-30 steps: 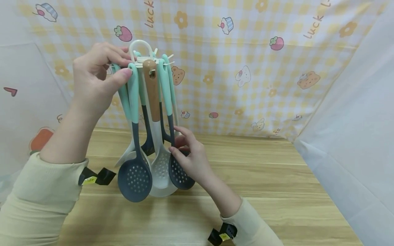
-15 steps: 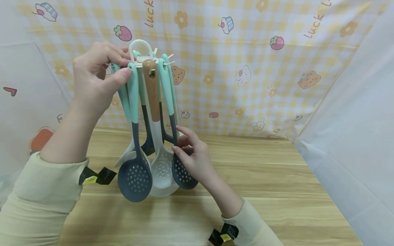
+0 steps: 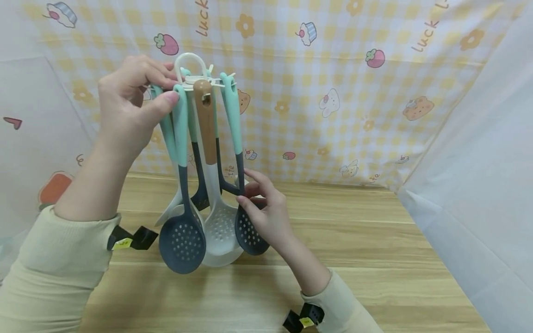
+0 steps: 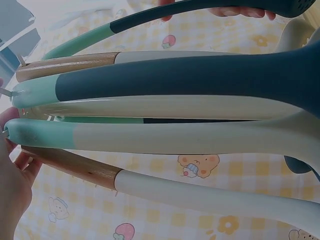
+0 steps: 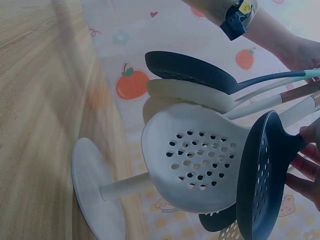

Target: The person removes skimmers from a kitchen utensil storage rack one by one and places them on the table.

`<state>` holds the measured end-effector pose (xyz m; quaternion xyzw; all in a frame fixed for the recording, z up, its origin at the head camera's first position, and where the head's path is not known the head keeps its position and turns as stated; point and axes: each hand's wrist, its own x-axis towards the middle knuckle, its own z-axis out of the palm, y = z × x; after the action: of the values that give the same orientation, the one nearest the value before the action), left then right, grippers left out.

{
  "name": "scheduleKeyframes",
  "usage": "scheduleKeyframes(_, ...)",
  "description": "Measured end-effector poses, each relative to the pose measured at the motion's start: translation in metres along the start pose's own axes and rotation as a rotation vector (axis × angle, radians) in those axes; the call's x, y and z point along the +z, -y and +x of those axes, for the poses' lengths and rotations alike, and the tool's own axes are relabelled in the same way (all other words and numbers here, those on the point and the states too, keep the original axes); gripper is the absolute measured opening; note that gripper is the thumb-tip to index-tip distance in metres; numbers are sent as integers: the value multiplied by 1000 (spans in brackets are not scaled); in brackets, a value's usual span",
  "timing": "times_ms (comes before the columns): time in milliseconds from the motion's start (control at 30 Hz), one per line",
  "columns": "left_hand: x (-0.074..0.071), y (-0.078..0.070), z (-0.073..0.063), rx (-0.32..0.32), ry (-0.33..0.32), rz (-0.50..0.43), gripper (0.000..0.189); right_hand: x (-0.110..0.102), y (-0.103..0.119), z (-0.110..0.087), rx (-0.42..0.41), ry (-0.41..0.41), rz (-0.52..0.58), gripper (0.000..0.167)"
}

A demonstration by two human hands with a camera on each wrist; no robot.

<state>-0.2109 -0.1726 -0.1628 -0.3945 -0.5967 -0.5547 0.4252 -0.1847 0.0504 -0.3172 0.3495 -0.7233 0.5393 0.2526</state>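
A white rotating utensil rack (image 3: pixel 190 56) with a loop on top carries hanging kitchen tools. My left hand (image 3: pixel 127 97) pinches its hook ring, thumb against the mint handle top of a dark skimmer (image 3: pixel 182 243). With thumb and fingers, my right hand (image 3: pixel 270 215) holds the neck of a second dark skimmer (image 3: pixel 249 233), whose mint handle tops out at the rack's hooks. This skimmer leans outward, its bowl partly behind the hand. Between the two hangs a white skimmer (image 5: pixel 200 155) with a wooden handle (image 3: pixel 205 122). The rack's round base (image 5: pixel 95 195) rests on the table.
Other tools hang behind, among them a pale-headed one (image 3: pixel 170 210) at the left and a dark slotted one (image 3: pixel 201 199). The wooden table (image 3: pixel 354 249) ends at a checked cloth backdrop (image 3: pixel 304 125). White cloth (image 3: pixel 479 185) closes the right side.
My right hand has moved rightward with the skimmer, swinging its handle and bowl away from the white skimmer. My left hand stays in place on the rack.
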Motion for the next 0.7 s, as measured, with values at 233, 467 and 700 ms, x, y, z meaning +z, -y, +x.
scheduleKeyframes(233, 1, 0, 0, 3, 4, 10, 27, -2, 1, 0, -5, -15, 3, 55)
scheduleKeyframes(467, 1, 1, 0, 9, 12, 15, 28, -6, 3, -1, 1, -23, 13, 57)
scheduleKeyframes(700, 0, 0, 0, 5, 7, 21, 28, -9, 5, -2, 1, -17, 4, 56)
